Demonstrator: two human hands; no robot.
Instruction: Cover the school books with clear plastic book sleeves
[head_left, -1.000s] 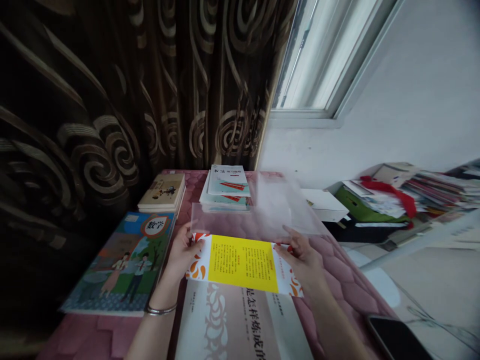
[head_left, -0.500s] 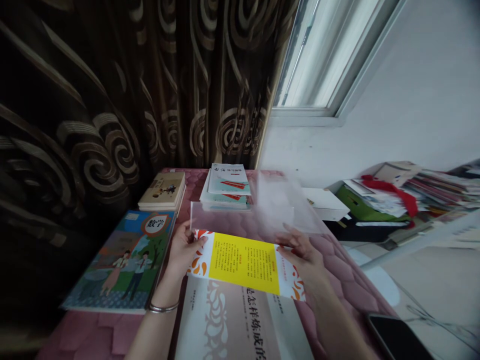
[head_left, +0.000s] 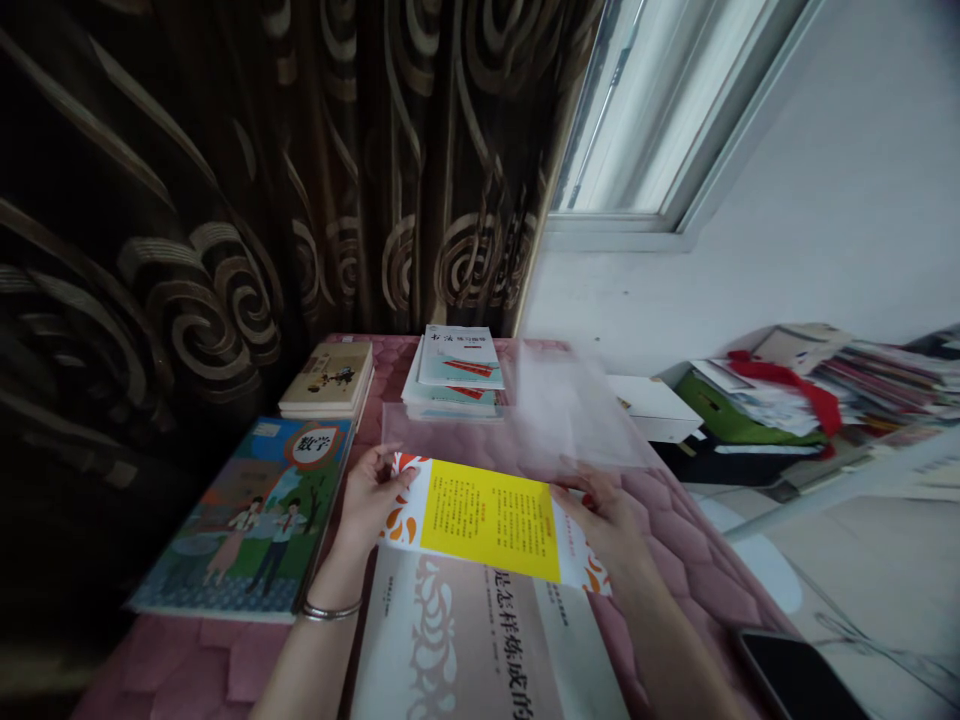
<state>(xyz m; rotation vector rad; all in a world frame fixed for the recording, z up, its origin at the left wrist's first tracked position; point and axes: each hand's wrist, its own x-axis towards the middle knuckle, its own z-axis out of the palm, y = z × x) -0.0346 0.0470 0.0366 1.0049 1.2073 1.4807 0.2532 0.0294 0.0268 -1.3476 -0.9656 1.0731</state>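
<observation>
A yellow-and-white paper band [head_left: 487, 525], printed with columns of text and orange flame shapes, is held across the near middle of the counter by both hands, just above a pale paperback [head_left: 457, 645] with large characters on its cover. Its left end is gripped by the left hand [head_left: 367, 505], a metal bangle [head_left: 331, 610] showing on that wrist, and its right end by the right hand [head_left: 604, 525]. The fingers [head_left: 390, 472] of the left hand are closed narrowly on the paper, as are the fingers [head_left: 571, 490] of the right hand at the far right edge. Just beyond the band lies a clear plastic sleeve [head_left: 442, 440], with one flap [head_left: 570, 400] raised and blurred. As things stand, the band is outside the sleeve, and no film is seen over the paperback. Left of the hands lies a mathematics textbook [head_left: 247, 520], with a small book stack [head_left: 328, 380] further off; calligraphy workbooks [head_left: 459, 358] lie at the far edge. A black phone [head_left: 795, 680] sits at the near right, on or beside the counter's pink quilted cover [head_left: 694, 540].
</observation>
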